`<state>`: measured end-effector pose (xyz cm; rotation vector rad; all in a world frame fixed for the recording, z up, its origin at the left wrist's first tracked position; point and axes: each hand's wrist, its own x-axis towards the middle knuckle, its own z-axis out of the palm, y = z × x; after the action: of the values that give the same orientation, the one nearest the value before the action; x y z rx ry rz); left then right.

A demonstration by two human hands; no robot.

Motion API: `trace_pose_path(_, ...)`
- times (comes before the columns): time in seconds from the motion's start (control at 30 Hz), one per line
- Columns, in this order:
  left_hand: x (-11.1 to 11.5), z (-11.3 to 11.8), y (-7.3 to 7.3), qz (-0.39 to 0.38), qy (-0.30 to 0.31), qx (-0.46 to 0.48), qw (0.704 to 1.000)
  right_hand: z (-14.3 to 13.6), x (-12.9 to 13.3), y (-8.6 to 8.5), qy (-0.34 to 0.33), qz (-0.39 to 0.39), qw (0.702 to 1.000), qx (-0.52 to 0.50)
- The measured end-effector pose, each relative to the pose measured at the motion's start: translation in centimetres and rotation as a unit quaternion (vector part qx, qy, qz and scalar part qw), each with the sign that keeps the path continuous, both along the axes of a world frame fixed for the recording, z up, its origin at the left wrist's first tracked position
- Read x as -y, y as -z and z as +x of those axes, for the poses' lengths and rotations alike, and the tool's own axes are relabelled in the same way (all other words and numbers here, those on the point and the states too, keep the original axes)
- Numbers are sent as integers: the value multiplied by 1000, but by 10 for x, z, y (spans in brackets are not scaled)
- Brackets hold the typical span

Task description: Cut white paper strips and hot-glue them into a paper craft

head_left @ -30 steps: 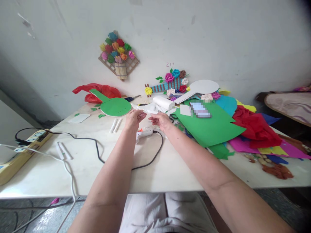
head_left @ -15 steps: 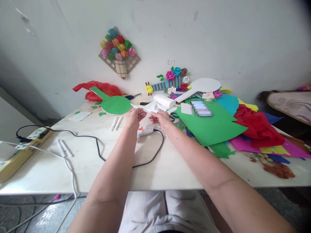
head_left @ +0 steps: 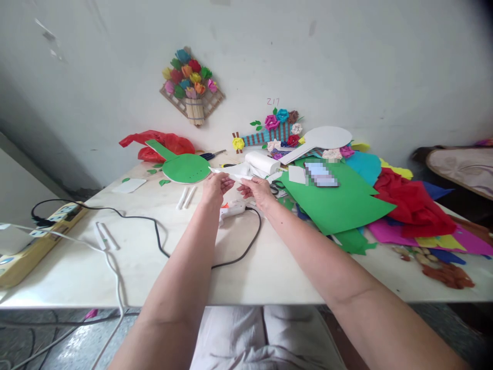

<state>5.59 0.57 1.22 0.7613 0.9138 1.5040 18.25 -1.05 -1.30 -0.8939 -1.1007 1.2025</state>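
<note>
White, thin and papery, a strip [head_left: 240, 178] spans the gap between our two hands above the middle of the desk [head_left: 269, 277]. Our left hand [head_left: 216, 188] pinches it at one side and our right hand [head_left: 256, 191] at the other, fingertips closed on it. Its long axis runs crosswise, dipping slightly rightward, the left end pointing toward the green paddle-shaped piece [head_left: 186, 168]. We judge the step to be shaping or straightening the strip; the next move seems to call for a light, even pinch. Just below lies a glue gun [head_left: 233, 208]; behind, a white roll [head_left: 262, 163]; to the right, a green sheet [head_left: 335, 208].
</note>
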Motion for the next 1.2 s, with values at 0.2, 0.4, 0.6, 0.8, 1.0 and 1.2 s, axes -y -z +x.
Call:
trace_pose_path(0.2,0,-1,1,2,0,6,1000,0,0,1,6,9,1000,12)
trace_pose_path(0.4,1,-3,0,-4,-1,1,1000,1,-1,2,9,17,1000,19)
trace_pose_path(0.6,5,-4,-3,-4,14,-1,1000,2,-1,1,27,16,999,23)
trace_pose_path(0.8,4,-6,0,11,6,9,1000,4,-4,4,26,17,999,26)
trace_pose_path(1.0,3,-7,3,22,1,-4,1000,6,-5,5,28,17,999,26)
trace_pose_path(1.2,4,-15,1,49,43,-16,998,6,-2,1,33,6,999,22)
